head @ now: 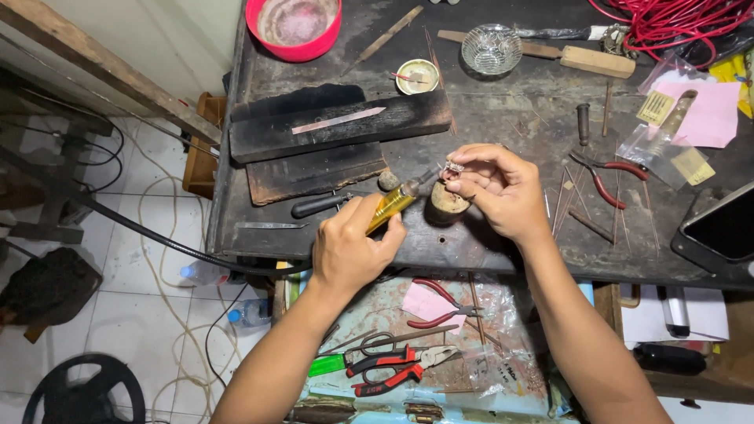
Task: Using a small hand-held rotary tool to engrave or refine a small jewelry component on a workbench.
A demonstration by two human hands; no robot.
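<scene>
My left hand [351,247] grips a tool with a yellow translucent handle [393,203], its metal tip pointing up and right to a small silvery piece [455,166]. My right hand [496,187] pinches that small piece between fingertips, just above a round wooden peg [448,202] on the dark, worn workbench [510,118]. Both hands meet at the middle of the bench's front part.
Charred wooden blocks [338,126] with a metal strip lie at the left. Red-handled pliers [605,177] and thin rods lie right of my hands. A glass bowl [491,48], a red bowl [294,27], red wire [675,23] sit at the back. An open drawer below holds scissors and pliers [393,365]. A phone [722,232] is at the right edge.
</scene>
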